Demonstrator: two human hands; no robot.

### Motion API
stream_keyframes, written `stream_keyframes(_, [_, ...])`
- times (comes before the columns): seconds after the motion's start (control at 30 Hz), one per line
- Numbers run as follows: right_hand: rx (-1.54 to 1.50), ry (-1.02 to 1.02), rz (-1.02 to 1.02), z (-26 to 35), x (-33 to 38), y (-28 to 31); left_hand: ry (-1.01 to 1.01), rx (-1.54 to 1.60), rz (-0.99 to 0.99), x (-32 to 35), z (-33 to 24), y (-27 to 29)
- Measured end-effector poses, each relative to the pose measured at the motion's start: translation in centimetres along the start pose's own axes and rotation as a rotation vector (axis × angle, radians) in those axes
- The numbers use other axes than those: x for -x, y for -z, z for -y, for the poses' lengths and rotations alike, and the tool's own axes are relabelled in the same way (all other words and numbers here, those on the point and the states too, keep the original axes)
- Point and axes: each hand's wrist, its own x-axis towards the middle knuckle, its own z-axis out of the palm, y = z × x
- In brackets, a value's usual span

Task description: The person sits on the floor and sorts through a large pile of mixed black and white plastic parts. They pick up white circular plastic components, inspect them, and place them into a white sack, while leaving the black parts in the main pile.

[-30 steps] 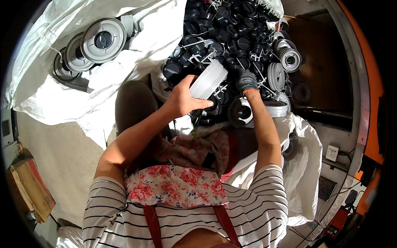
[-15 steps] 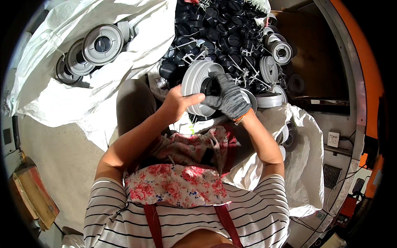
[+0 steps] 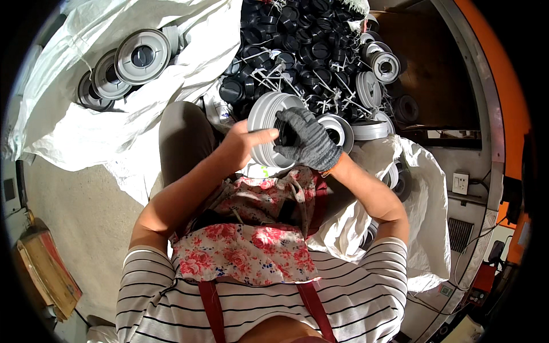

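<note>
Grey and ribbed, the round plastic spool is held up in front of the person's chest, above the floral apron, its open face turned toward the right hand. The bare left hand grips it from the left side, thumb and fingers wrapped over the rim and clamped on the ribbed wall. The right hand, in a dark grey knit glove, lies across the spool's open face; its fingers curl together into the centre hole, around a small black cap that sits there, mostly hidden by the glove. Just beyond the spool lies a heap of black caps mixed with white sticks, and more grey spools rest at the heap's right edge. To the left, on a white woven sack, three more grey spools lie stacked on their sides
</note>
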Motion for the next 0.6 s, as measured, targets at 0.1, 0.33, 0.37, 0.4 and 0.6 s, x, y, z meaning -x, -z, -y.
stream_keyframes(0.1, [-0.031,-0.227,-0.018,0.5,-0.4,-0.7,-0.231,-0.227,-0.041,-0.2,2.4,0.5])
stream_keyframes(0.33, [-0.598,-0.731,-0.102,0.4,-0.9,-1.7,-0.296,-0.583,-0.126,0.0,2.0,0.7])
stream_keyframes(0.37, [-0.565,-0.723,-0.059,0.6,-1.1,-1.3,-0.298,-0.581,-0.130,-0.1,2.1,1.0])
stream_keyframes(0.4, [-0.533,-0.720,-0.013,0.6,-1.2,-1.0,-0.294,-0.574,-0.134,-0.2,2.4,1.2])
stream_keyframes(0.6, [-0.060,-0.034,0.098,-0.6,-0.1,-1.2,0.017,-0.162,-0.087,-0.5,1.8,2.6])
